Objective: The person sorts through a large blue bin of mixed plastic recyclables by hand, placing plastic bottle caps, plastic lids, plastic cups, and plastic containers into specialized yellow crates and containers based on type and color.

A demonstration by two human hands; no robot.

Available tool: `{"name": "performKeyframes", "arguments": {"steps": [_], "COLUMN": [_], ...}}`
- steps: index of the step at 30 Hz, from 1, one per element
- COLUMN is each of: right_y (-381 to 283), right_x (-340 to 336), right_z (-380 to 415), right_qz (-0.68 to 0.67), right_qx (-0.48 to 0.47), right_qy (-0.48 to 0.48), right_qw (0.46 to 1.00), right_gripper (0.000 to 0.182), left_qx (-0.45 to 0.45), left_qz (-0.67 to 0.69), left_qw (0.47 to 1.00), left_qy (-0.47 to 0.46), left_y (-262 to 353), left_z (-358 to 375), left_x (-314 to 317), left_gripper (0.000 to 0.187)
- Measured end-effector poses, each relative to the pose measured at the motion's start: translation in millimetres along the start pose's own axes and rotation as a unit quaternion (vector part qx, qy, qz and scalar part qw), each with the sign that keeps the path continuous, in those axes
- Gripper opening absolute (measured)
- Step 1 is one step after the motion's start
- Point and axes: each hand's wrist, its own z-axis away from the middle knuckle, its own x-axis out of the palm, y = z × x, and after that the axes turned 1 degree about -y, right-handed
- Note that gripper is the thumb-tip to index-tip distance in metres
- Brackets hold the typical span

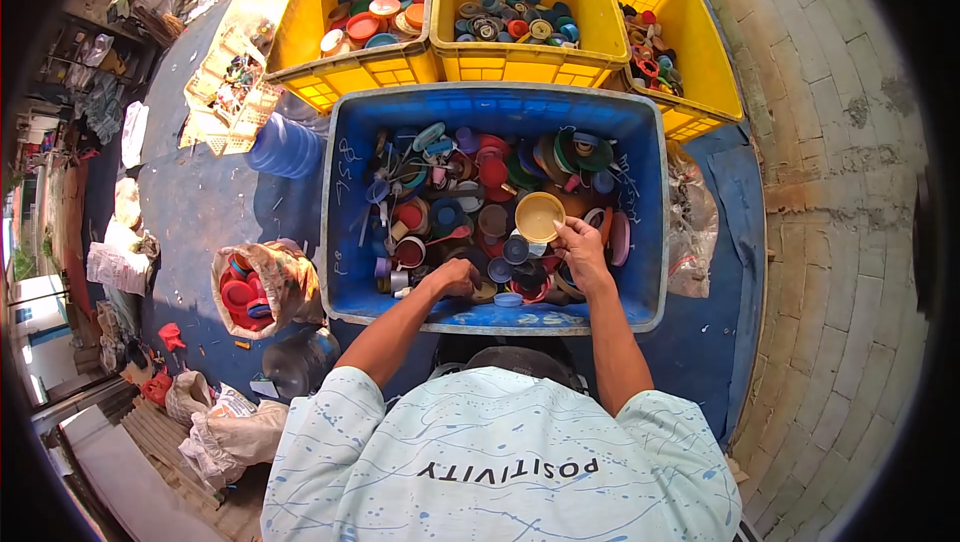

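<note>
A large blue bin full of mixed plastic lids stands in front of me. My right hand grips the edge of a round yellow lid above the pile, on the bin's right side. Lower and to the left, my left hand reaches into the pile near the bin's front wall, fingers bent down among the lids; whether it holds anything is hidden. Between the hands lie small blue lids and a dark cap. A light blue lid rests by the front wall.
Three yellow crates with sorted lids stand behind the bin. To the left are a sack of red lids, a blue water bottle and a tan basket. A clear bag lies at the right, before a block wall.
</note>
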Motion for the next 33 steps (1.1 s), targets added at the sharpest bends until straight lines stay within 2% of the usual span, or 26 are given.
{"name": "performKeyframes", "arguments": {"steps": [5,7,16,19,23,26,27,30,33], "right_y": [2,4,10,9,6,7,6,5,3], "right_x": [3,2,1,-4,-12,-18,-18,-14,-10], "right_z": [11,11,20,24,30,31,32,36,45], "right_qz": [-0.026,-0.018,-0.012,-0.019,-0.027,-0.052,-0.064,-0.126,-0.184], "right_qx": [0.015,0.016,0.018,0.014,0.02,0.031,0.034,0.039,0.053], "right_qy": [-0.006,-0.018,-0.023,-0.028,-0.035,-0.048,-0.053,-0.054,-0.09], "right_qw": [1.0,1.0,0.999,0.999,0.999,0.997,0.996,0.99,0.977], "right_gripper": [0.021,0.022,0.024,0.024,0.02,0.018,0.017,0.02,0.019], "left_qx": [-0.003,0.003,-0.025,-0.01,0.058,0.081,0.088,0.183,0.246], "left_qz": [0.026,0.044,-0.006,0.054,0.236,0.433,0.45,0.607,0.709], "left_qw": [0.999,0.998,0.999,0.998,0.968,0.889,0.879,0.753,0.635], "left_qy": [0.023,0.033,-0.035,0.016,0.062,0.125,0.131,0.176,0.183], "left_y": [-8,13,15,13,19,31,31,42,60], "left_z": [-2,17,20,21,43,67,72,87,108], "left_x": [-1,-12,-8,-13,-35,-42,-44,-34,-24], "left_gripper": [0.037,0.038,0.039,0.034,0.026,0.029,0.03,0.028,0.029]}}
